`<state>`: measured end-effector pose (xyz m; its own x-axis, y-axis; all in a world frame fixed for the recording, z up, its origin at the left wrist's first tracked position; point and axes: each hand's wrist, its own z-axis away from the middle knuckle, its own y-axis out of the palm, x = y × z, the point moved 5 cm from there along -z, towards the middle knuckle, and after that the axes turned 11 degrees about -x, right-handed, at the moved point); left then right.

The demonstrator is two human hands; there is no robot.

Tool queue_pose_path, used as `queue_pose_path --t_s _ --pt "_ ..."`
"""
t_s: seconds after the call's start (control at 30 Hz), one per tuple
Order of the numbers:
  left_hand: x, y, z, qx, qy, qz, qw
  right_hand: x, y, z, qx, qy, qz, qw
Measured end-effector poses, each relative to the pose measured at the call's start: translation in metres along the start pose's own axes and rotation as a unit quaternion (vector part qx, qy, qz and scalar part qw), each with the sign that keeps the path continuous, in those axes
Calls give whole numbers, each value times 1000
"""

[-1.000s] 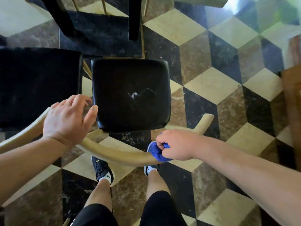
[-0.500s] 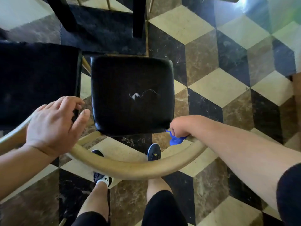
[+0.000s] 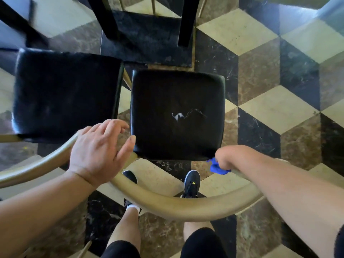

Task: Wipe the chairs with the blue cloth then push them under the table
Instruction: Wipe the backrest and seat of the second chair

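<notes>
L grip [image 3: 97, 155] spread flat, R grip [image 3: 226, 158] fisted

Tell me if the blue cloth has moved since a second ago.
Yes. The blue cloth slid rightward along the backrest rail, toward the near-right corner of the black seat.

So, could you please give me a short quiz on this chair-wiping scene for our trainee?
1. True or false: the left grip holds the blue cloth.
2. The left grip rests on: A a table leg, B a curved wooden backrest, C the floor.
3. Fill in: the torn chair seat is coloured ____.
Key: 1 false; 2 B; 3 black.
</notes>
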<state>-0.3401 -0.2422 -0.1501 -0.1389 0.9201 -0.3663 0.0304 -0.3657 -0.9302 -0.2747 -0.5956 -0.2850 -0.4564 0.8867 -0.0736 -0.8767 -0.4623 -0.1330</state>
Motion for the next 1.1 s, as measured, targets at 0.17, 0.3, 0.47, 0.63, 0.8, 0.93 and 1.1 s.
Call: queue_pose_path --t_s 0.17,0.3,0.47,0.63,0.8,0.93,1.1 --pt "-2 -3 -3 37 10 -16 999 -2 -13 66 -21 34 73 997" --pt "0 -5 -3 47 23 -18 998 -2 -20 100 -60 61 103 991" --pt "2 -4 -3 53 29 -2 998 9 -53 105 -120 51 -100 986" --pt "5 6 -4 56 49 -25 997 44 -140 78 -325 -60 -252 909" --pt "8 29 -11 204 56 -143 967 88 -228 30 -431 -181 -361 807" --pt "10 26 -37 136 65 -170 974 123 -286 -22 -523 -225 -374 732" --pt "63 -1 -63 16 -87 -185 979 167 -302 -114 -529 -174 -204 805"
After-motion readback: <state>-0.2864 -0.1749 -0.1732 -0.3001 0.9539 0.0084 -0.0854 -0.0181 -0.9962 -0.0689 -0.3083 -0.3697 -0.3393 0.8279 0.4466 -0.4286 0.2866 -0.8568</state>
